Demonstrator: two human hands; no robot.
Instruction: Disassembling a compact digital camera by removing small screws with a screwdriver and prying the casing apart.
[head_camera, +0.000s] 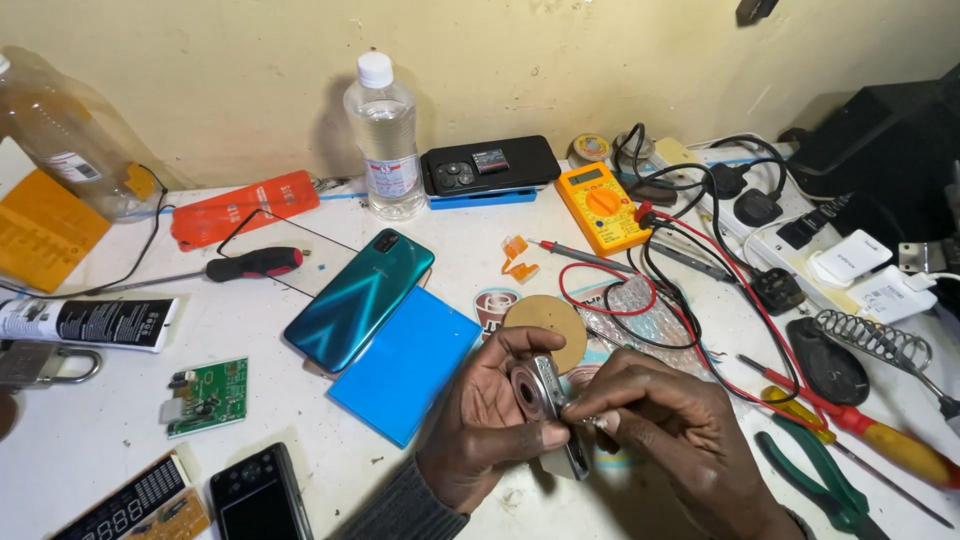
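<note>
Over the cluttered table (80, 440), both hands' fingers (520, 436) pinch a small camera (545, 400) (upright).

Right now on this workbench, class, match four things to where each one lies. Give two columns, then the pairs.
Things:
1. small silver device
2. multimeter
3. green circuit board
4. clear bottle

Places:
A. left side of the table, below the white tube
B. at the back, against the wall
C. between the two hands
D. beside the tangle of red and black leads

Pairs: 1-C, 2-D, 3-A, 4-B
</note>
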